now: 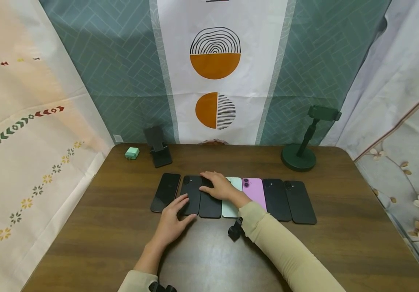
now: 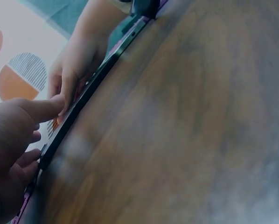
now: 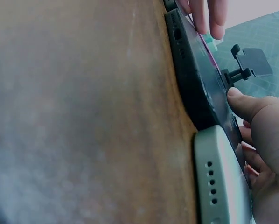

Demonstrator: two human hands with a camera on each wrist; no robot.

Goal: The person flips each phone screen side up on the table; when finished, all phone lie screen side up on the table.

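Note:
Several phones lie side by side in a row on the table. My left hand [image 1: 171, 223] is at the lower part of a dark phone [image 1: 190, 190], second from the left, with its fingers spread along the left side and the thumb near the lower right corner. Third in the row is a black phone [image 1: 210, 205]; over its upper part rests my right hand [image 1: 221, 188], fingers extended near the top edge and thumb by the left edge. The right forearm crosses above a mint phone [image 1: 230, 209] and a purple phone [image 1: 255, 190].
At the left end lies a glossy dark phone [image 1: 165, 192]; two dark phones [image 1: 277, 200] end the row at right. Behind stand a black phone stand [image 1: 160, 150], a mint charger plug [image 1: 132, 153] and a green stand [image 1: 299, 157] on the wooden table [image 1: 103, 247]. Cloth hangs around.

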